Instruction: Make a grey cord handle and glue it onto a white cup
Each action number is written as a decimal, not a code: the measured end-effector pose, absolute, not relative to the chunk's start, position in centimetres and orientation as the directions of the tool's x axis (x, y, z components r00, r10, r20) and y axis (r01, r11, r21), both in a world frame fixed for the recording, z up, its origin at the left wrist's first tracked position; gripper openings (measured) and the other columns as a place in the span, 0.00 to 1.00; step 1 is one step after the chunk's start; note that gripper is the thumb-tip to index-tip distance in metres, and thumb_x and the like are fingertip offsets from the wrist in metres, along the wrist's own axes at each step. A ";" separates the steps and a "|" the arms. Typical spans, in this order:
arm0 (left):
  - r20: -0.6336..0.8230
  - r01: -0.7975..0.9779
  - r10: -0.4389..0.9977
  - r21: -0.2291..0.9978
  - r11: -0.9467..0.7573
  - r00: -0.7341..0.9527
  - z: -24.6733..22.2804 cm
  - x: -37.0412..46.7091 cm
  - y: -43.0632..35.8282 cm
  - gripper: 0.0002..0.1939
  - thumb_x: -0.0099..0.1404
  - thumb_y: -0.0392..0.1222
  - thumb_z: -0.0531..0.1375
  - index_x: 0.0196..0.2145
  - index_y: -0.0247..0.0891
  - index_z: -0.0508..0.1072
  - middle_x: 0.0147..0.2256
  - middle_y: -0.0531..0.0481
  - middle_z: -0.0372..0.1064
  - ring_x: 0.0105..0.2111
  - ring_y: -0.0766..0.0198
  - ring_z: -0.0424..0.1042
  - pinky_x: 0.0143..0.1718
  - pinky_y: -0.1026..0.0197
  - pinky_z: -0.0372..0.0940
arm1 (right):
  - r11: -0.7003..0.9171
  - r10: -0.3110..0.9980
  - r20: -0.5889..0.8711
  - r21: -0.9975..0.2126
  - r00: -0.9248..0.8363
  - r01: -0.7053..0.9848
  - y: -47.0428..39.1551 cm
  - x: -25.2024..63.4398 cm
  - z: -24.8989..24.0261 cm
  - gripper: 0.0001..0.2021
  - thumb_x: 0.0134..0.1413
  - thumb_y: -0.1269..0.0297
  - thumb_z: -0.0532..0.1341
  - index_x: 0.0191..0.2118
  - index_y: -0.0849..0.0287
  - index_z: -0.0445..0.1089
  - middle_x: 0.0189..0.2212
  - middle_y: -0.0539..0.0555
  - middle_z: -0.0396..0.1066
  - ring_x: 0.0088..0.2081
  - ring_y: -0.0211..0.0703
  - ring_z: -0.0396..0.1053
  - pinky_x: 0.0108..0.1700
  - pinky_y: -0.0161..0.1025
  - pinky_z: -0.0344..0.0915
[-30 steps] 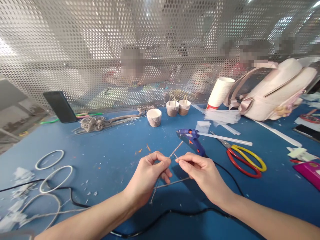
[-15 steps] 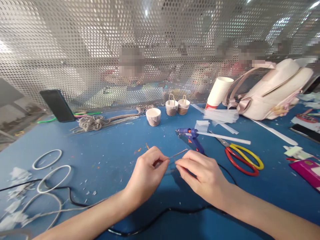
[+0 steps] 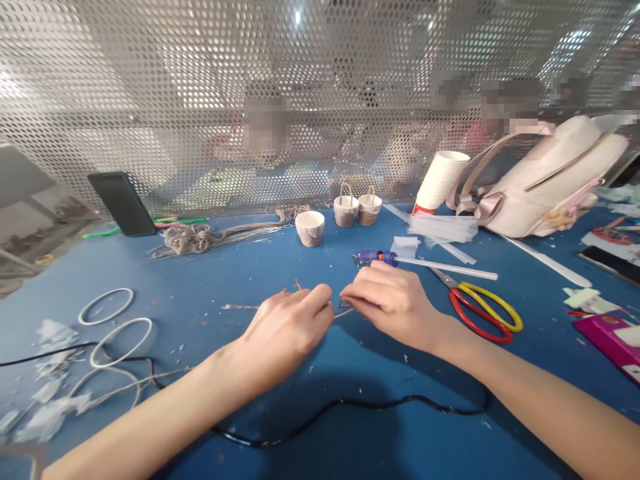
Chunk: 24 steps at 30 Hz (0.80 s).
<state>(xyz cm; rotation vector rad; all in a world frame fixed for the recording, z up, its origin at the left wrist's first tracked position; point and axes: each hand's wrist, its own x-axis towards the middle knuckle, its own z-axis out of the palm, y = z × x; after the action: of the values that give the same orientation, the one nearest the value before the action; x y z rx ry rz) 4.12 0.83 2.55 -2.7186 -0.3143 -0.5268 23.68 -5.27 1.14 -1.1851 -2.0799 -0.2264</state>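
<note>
Close together over the middle of the table, both hands pinch a thin grey-beige cord [image 3: 343, 314]. My left hand [image 3: 295, 321] is closed, its back turned to the camera; a stretch of cord [image 3: 241, 307] sticks out past it on the left. My right hand [image 3: 393, 297] is closed too, fingertips pressed together at the short bit of cord between the hands. Just behind the right hand lies a blue glue gun [image 3: 374, 256], partly covered by it, with a clear glue stick [image 3: 447, 268] in its back. How the cord is bent inside the fingers is hidden.
Three small fabric-wrapped cups [image 3: 310, 230] stand at the back, two with cord handles. Scissors [image 3: 480, 308] lie right. A cord bundle [image 3: 187, 239], phone [image 3: 123, 203], white rings [image 3: 106, 307], paper cups [image 3: 440, 181] and a backpack [image 3: 543, 180] surround. A black cable [image 3: 345, 401] crosses in front.
My left hand has turned over, back upward, and a cord end now shows at its left. My right hand has moved up and slightly left, covering part of the glue gun.
</note>
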 end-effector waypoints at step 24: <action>0.240 0.223 0.240 0.096 -0.970 0.941 5.9 0.4 2.9 0.12 0.63 0.27 0.51 0.27 0.37 0.70 0.29 0.53 0.62 0.20 0.72 0.56 0.20 0.64 0.51 | 0.237 0.964 0.159 -0.874 -0.212 0.424 -2.8 22.1 -0.4 0.07 0.54 0.65 0.59 0.33 0.58 0.75 0.25 0.49 0.71 0.25 0.35 0.63 0.28 0.34 0.60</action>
<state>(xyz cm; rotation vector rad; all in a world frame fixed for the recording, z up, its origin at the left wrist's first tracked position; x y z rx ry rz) 0.39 2.90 5.94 -3.1607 -0.3779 -0.4038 22.09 -2.84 -0.38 -1.2855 -1.7669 0.9188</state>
